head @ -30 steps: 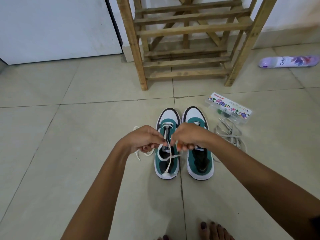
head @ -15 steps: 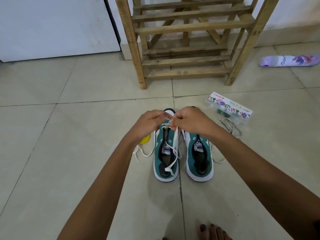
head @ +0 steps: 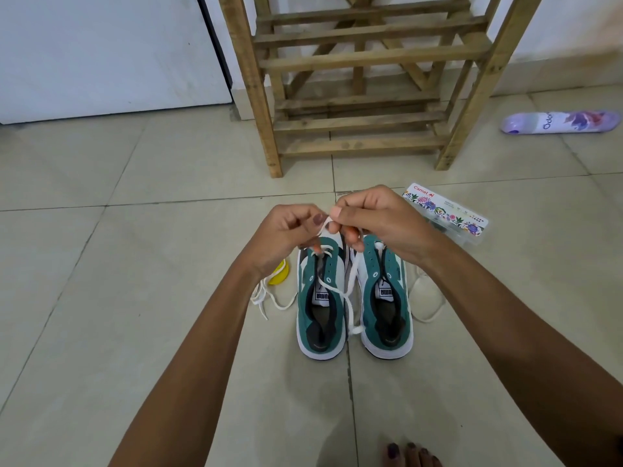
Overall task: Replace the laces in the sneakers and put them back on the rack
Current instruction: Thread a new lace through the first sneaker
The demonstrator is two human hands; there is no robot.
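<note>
Two green-and-white sneakers stand side by side on the tiled floor, the left sneaker (head: 320,318) and the right sneaker (head: 386,311), heels toward me. A white lace (head: 349,298) runs from the left sneaker's front eyelets up to my hands, with a loose end trailing between the shoes. My left hand (head: 286,237) and my right hand (head: 377,220) meet above the toes and both pinch this lace. The toe caps are hidden behind my hands. The wooden shoe rack (head: 364,79) stands just beyond, its shelves bare.
Another white lace (head: 266,298) lies left of the shoes beside a yellow lid (head: 279,273). More lace (head: 428,305) lies on the right. A clear plastic box (head: 445,214) and a purple spray can (head: 559,122) lie at right. My toes (head: 409,455) show at the bottom.
Both hands moved forward from over the left sneaker's tongue to above the toes, drawing the lace with them. The yellow lid came into view.
</note>
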